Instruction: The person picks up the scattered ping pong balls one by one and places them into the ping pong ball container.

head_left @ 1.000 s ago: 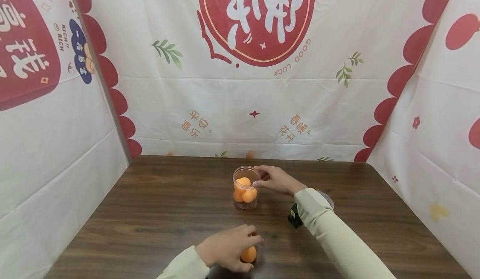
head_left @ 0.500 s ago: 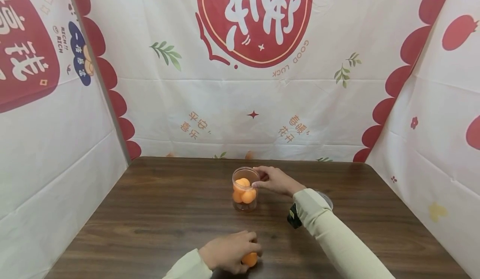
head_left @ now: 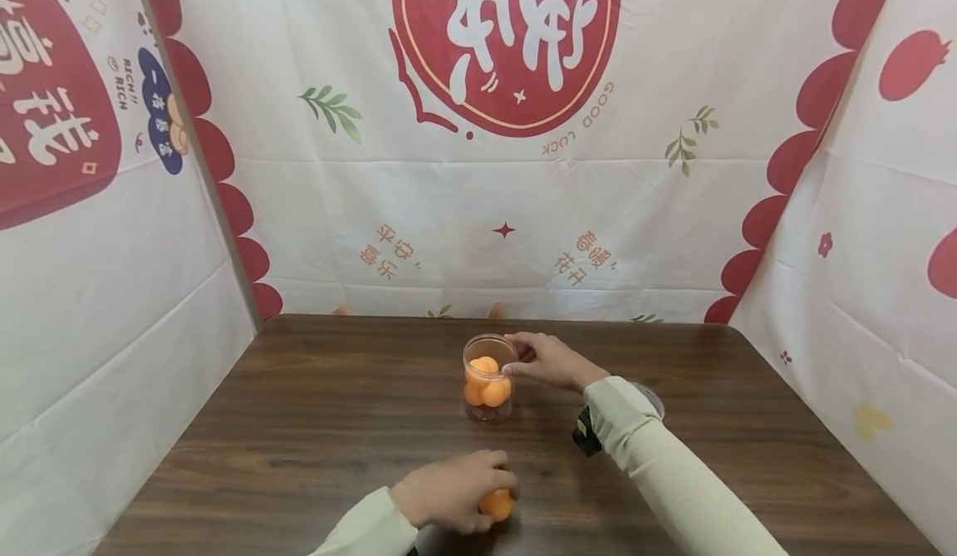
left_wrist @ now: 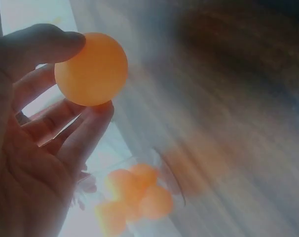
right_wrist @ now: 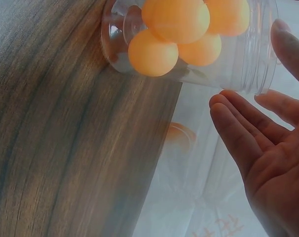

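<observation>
An orange ping-pong ball [left_wrist: 92, 69] is pinched between the thumb and fingers of my left hand [head_left: 456, 491], low at the front of the table. Beyond it a clear plastic jar [head_left: 489, 413] stands upright and lidless, with several orange ping-pong balls [head_left: 488, 383] inside. My right hand [head_left: 552, 361] holds the jar by its rim from the right, thumb on the near side and fingers behind. In the right wrist view, the thumb and fingertips meet the jar's threaded neck [right_wrist: 260, 44].
A clear round lid [head_left: 649, 398] lies on the dark wooden table [head_left: 336, 423], partly hidden behind my right sleeve [head_left: 635, 423]. White printed cloth [head_left: 463, 199] hangs behind the table and along both sides.
My left fingers have closed from a loose reach over the ping-pong ball into a pinch, and that hand has risen slightly. The right hand and the jar stay in place.
</observation>
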The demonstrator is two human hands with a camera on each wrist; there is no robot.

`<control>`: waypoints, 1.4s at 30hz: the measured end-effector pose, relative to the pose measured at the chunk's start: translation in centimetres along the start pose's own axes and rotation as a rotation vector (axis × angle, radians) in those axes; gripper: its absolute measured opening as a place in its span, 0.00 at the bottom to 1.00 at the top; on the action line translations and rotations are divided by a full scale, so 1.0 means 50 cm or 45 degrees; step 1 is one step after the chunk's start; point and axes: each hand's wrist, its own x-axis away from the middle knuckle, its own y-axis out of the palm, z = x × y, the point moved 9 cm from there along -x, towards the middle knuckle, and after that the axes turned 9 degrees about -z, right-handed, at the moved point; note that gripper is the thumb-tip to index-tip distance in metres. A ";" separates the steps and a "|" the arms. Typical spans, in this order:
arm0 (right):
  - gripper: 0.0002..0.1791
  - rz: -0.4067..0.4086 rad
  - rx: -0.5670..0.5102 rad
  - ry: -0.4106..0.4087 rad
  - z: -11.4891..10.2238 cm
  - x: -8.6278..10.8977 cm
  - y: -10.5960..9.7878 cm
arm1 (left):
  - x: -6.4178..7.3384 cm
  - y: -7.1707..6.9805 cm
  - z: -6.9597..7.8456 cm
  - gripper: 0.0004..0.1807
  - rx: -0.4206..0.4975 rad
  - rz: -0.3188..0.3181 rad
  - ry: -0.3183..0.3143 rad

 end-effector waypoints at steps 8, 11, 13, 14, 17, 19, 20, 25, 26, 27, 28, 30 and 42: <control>0.35 -0.010 -0.013 -0.016 0.001 -0.003 0.012 | 0.005 -0.038 -0.028 0.17 0.023 0.064 -0.048; 0.35 -0.010 -0.019 -0.019 0.000 -0.003 0.014 | 0.006 -0.057 -0.039 0.17 0.005 0.086 -0.070; 0.35 -0.005 -0.021 -0.023 0.001 -0.004 0.014 | 0.007 -0.073 -0.049 0.16 0.000 0.109 -0.084; 0.35 -0.003 -0.022 -0.022 0.001 -0.004 0.013 | 0.007 -0.082 -0.055 0.16 0.005 0.120 -0.089; 0.36 -0.007 -0.032 -0.012 0.006 -0.001 0.012 | 0.006 -0.106 -0.079 0.16 0.064 0.136 -0.108; 0.36 -0.005 -0.032 0.000 0.010 0.004 0.009 | 0.004 -0.124 -0.095 0.16 0.080 0.161 -0.118; 0.36 -0.001 -0.027 0.001 0.011 0.006 0.007 | 0.003 -0.132 -0.103 0.16 0.087 0.174 -0.128; 0.34 0.016 -0.051 0.015 0.016 0.011 -0.003 | -0.006 -0.176 -0.135 0.16 0.105 0.254 -0.155; 0.34 0.014 -0.058 0.008 0.015 0.011 -0.003 | -0.007 -0.182 -0.138 0.16 0.115 0.259 -0.156; 0.34 0.010 -0.067 0.011 0.015 0.011 -0.002 | -0.010 -0.188 -0.140 0.16 0.124 0.258 -0.154; 0.35 0.005 -0.070 0.006 0.015 0.010 -0.001 | -0.012 -0.193 -0.141 0.16 0.135 0.253 -0.149; 0.36 -0.004 -0.078 0.004 0.014 0.011 0.002 | -0.017 -0.201 -0.142 0.15 0.161 0.238 -0.144; 0.34 0.004 -0.116 0.006 0.012 0.004 0.008 | -0.051 -0.221 -0.189 0.21 0.075 0.226 -0.328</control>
